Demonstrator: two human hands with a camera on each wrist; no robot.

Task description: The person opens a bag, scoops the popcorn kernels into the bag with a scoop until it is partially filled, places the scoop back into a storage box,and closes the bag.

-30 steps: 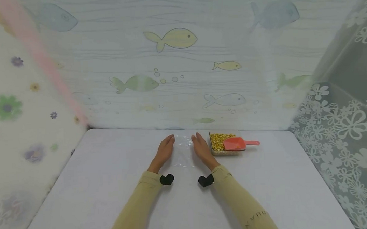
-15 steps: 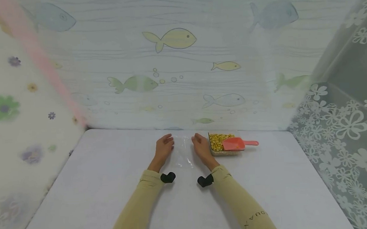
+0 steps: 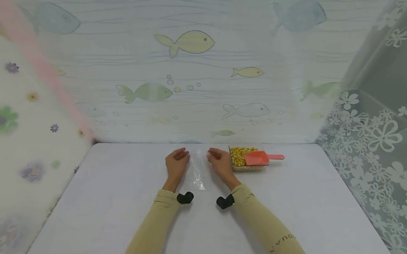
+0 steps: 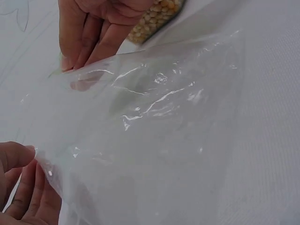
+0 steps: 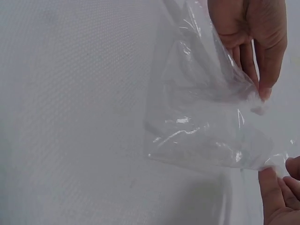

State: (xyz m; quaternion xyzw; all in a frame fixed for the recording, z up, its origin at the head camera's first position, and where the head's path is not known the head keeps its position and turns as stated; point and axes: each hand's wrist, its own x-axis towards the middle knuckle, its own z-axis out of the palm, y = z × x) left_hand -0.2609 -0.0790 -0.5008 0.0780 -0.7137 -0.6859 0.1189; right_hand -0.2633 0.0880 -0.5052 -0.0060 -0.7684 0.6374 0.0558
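A clear plastic bag (image 3: pixel 197 178) hangs between my two hands above the white table, its lower part tilted toward me. My left hand (image 3: pixel 176 165) pinches the left edge at the bag's upper end between thumb and fingers. On the opposite edge, my right hand (image 3: pixel 222 166) pinches the film the same way. Both pinches show in the left wrist view, with the wrinkled bag (image 4: pixel 159 131) stretched between them. From the right wrist, the bag (image 5: pixel 197 126) looks creased, with nothing visible inside.
Right of my right hand stands a clear box (image 3: pixel 247 169) of yellow corn kernels (image 3: pixel 238 155). A pink scoop (image 3: pixel 259 158) lies on the kernels, its handle sticking out to the right. Behind the white table (image 3: pixel 130 175) rises a fish-patterned curtain (image 3: pixel 195 85).
My fingers, first straighter along the bag's sides, have curled in to pinch its upper edges. The bag has narrowed and lifted, its lower end swinging toward me. Box and scoop stay put.
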